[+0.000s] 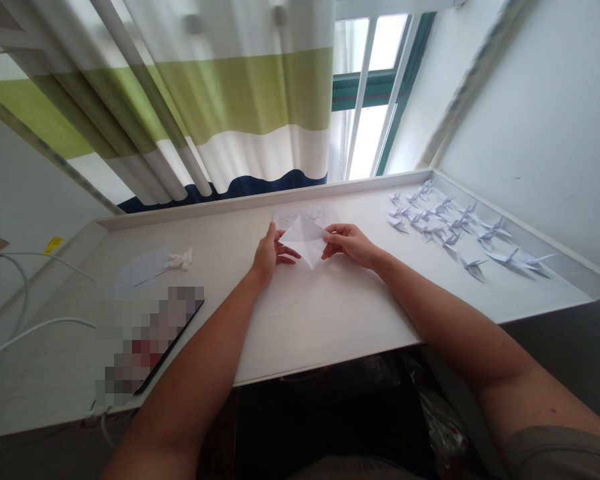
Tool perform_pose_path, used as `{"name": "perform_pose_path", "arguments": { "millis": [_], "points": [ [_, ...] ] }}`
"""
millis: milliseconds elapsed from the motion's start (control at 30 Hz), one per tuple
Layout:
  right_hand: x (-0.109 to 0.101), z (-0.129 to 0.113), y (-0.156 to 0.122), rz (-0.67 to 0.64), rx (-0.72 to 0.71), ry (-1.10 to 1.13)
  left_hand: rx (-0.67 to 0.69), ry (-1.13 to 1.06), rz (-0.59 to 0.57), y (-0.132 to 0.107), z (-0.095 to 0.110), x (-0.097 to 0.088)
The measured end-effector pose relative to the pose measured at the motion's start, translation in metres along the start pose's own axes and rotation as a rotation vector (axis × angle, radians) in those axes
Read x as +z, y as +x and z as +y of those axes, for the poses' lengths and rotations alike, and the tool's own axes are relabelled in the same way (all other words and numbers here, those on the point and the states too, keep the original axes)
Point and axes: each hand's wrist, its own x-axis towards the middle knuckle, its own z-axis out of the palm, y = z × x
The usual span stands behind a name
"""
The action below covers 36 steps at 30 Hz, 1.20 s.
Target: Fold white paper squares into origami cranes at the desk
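Note:
A folded white paper square (pixel 304 239) with crease lines is held just above the desk between my two hands. My left hand (pixel 271 252) grips its left side between thumb and fingers. My right hand (pixel 347 243) pinches its right corner with the fingertips. Behind the paper, a sheet with faint pencil marks (pixel 305 215) lies flat on the white wood-grain desk (pixel 300 327). To the right stand several small folded paper cranes (pixel 445 227) in a loose cluster, well away from my right hand.
A flat paper sheet (pixel 143 267) and a crumpled white tissue (pixel 179 260) lie left of my hands. A pixelated dark-edged object (pixel 147 340) sits at the near left. White cables (pixel 25 327) run along the left side. A raised rim borders the desk's far edge, below a striped curtain (pixel 250 93).

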Motion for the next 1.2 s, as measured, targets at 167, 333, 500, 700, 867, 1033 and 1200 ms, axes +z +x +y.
{"name": "perform_pose_path", "arguments": {
  "millis": [167,333,500,700,867,1033,1200],
  "points": [
    [0.002,0.001,0.000,0.001,-0.013,0.001,0.012,0.007,-0.111,-0.003,0.000,0.001],
    [0.001,0.001,0.001,0.024,-0.052,-0.031,0.084,0.061,-0.146,-0.011,0.003,0.004],
    [0.000,0.002,0.002,0.049,-0.081,-0.047,0.089,0.120,-0.190,-0.015,0.006,0.005],
    [0.000,0.002,0.002,0.070,-0.062,-0.011,0.079,0.080,-0.177,-0.014,0.006,0.004],
    [0.002,0.002,0.001,0.044,0.010,0.017,0.085,0.090,-0.159,-0.014,0.004,0.006],
    [0.002,0.004,0.001,0.056,0.020,0.012,0.069,0.093,-0.157,-0.014,0.003,0.008],
    [0.000,0.003,0.002,0.061,0.018,-0.003,0.039,0.064,-0.097,-0.012,0.003,0.008]
  ]
}}
